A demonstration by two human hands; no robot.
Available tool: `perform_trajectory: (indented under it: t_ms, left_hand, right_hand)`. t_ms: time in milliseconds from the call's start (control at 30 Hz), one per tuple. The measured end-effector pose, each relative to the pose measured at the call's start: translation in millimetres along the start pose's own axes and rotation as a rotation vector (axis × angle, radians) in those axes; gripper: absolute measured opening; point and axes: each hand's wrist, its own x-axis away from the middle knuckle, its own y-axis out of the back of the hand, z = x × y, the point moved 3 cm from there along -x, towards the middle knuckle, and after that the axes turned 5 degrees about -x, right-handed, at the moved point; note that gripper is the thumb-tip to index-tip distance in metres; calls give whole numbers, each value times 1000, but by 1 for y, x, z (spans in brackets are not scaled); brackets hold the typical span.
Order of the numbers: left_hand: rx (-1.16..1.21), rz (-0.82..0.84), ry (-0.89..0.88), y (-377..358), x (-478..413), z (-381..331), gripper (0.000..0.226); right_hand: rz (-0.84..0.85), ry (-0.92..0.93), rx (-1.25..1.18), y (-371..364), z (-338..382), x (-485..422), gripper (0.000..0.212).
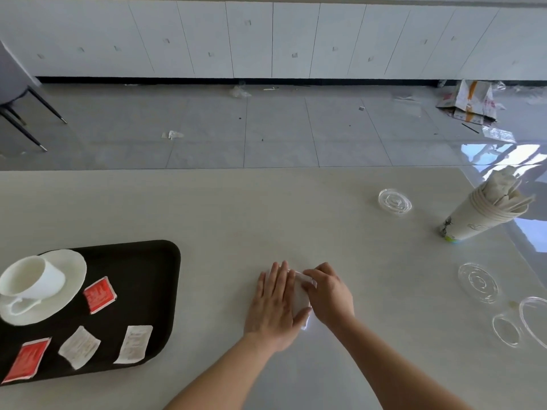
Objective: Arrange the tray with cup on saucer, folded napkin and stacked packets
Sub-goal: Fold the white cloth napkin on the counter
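Observation:
A black tray (148, 261) lies at the left of the table. On it a white cup (35, 279) stands on a white saucer (71, 264). Two red packets (99, 295) (27, 361) and two white packets (79, 347) (133, 344) lie scattered flat on the tray, apart from each other. In the middle of the table a white napkin (300, 294) lies partly folded. My left hand (275, 303) presses flat on it. My right hand (328, 294) pinches its right edge. Most of the napkin is hidden under the hands.
A stack of paper cups (479, 214) with wrappers inside stands at the far right. Clear plastic lids (394, 201) (478, 282) and clear cups (507, 329) lie along the right side. The table's far edge runs across the view, with tiled floor beyond it.

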Motion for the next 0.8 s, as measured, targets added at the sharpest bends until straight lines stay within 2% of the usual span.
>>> perform_trajectory:
  t_ms: [167,367,467,600,733,800]
  left_hand:
    - [-51,0,-129,-9,-6,13,83]
    - [-217,13,-366,10,-4,35,83]
    - [-113,-93,-280,25,9,34,81]
    - [131,-188,-116,29,36,27,51]
    - [163,-211,-99,26,51,25,32]
    - [175,-249,-74,27,54,29,31]
  right_hand:
    - [-15,51,28,2,1,7,22]
    - [90,47,82,10,11,9,28]
    - [67,-50,36,11,11,13,15]
    - [43,-128,-13,13,14,19,12]
    - [33,-158,-7,16,18,23,14]
    - [49,-193,-20,16,21,28,14]
